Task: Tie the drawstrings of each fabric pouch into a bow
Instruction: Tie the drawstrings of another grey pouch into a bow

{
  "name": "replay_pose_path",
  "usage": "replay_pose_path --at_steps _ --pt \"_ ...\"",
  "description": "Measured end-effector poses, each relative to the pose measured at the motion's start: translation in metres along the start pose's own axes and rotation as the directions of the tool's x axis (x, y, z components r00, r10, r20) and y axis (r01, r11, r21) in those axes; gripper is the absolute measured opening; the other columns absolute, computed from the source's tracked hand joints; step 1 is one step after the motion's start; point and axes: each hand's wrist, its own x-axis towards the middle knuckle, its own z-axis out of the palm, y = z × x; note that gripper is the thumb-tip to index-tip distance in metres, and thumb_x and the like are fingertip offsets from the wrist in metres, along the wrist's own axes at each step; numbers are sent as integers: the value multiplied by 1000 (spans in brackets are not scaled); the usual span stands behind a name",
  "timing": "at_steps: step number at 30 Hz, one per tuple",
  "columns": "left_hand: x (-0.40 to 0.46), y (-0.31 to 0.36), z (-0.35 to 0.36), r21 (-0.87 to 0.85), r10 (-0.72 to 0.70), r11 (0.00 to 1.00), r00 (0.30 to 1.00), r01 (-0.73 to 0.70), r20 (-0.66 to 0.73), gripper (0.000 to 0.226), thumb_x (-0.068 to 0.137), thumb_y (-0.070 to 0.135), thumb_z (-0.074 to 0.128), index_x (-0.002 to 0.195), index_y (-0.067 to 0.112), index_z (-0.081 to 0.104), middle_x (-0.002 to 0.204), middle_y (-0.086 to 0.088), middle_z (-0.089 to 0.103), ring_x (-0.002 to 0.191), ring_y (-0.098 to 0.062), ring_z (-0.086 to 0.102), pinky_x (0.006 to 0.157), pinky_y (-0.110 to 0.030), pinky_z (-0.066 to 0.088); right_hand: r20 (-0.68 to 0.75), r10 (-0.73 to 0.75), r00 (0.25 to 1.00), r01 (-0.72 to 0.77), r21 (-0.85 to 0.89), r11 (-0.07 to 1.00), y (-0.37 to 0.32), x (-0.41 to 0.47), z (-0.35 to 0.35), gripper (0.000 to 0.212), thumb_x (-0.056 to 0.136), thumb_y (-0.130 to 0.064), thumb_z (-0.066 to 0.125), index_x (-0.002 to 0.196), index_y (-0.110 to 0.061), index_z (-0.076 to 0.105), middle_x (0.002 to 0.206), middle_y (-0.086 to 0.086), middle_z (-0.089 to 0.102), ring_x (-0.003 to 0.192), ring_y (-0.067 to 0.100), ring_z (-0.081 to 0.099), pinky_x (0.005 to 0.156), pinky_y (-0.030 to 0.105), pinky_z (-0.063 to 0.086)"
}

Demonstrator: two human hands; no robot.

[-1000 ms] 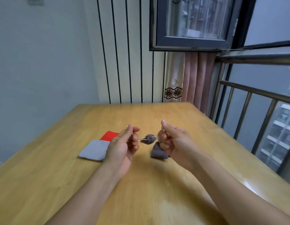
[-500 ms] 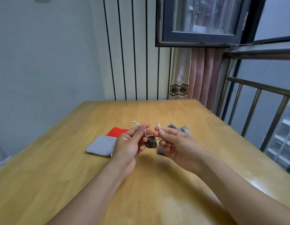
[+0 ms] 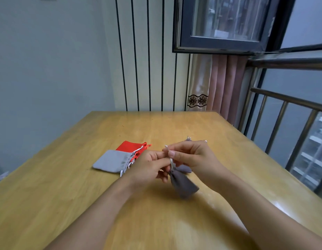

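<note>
While both hands meet just below the middle of the frame, the dark grey pouch (image 3: 182, 183) hangs between them above the desk (image 3: 66, 186), its gathered neck up and its body tilted toward the lower right. The left hand (image 3: 149, 168) has its fingers curled in, pinching the pale drawstrings (image 3: 171, 162) just above the pouch's neck. The right hand (image 3: 194, 157) also pinches the drawstrings, thumb and forefinger closed on the cord near its upper end, the other fingers bent over it. To the left of the hands, a light grey pouch (image 3: 113, 162) lies flat on the desk, partly overlapping a red pouch (image 3: 128, 146) behind it; both have loose cords at their right-hand ends. Beyond the right hand, something small and greyish peeks over the knuckles, too hidden to identify.
</note>
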Motion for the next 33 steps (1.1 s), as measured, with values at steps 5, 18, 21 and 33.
replay_pose_path --at_steps 5,18,21,33 --pt "1 -4 5 13 35 999 999 -36 28 22 91 12 62 72 0 65 63 -8 50 57 -16 47 50 -26 43 -67 78 995 -78 5 997 4 4 -2 12 86 -8 72 92 1 77 75 11 72 69 13 67 68 23 54" --pt "7 -10 5 -299 -158 950 969 96 -190 23 96 15 57 79 9 71 64 0 64 57 -10 57 56 -20 47 -259 -17 966 -43 -223 974 7 3 4 5 86 -3 74 91 -3 76 76 2 78 70 5 71 67 15 52" --pt "7 -12 2 -352 -179 931 963 99 -202 14 94 17 62 89 8 72 72 -1 67 62 -8 60 59 -19 50 -288 -17 958 -50 -226 973 9 5 3 4 86 -3 74 90 -3 76 70 -2 74 64 6 67 65 18 54" --pt "7 -8 -13 -212 -94 976 967 43 -237 6 80 19 76 86 15 77 87 4 73 85 -9 65 74 -22 47 -151 11 988 -44 -214 976 8 0 12 4 86 -9 75 89 -7 77 83 5 78 74 6 70 65 16 52"
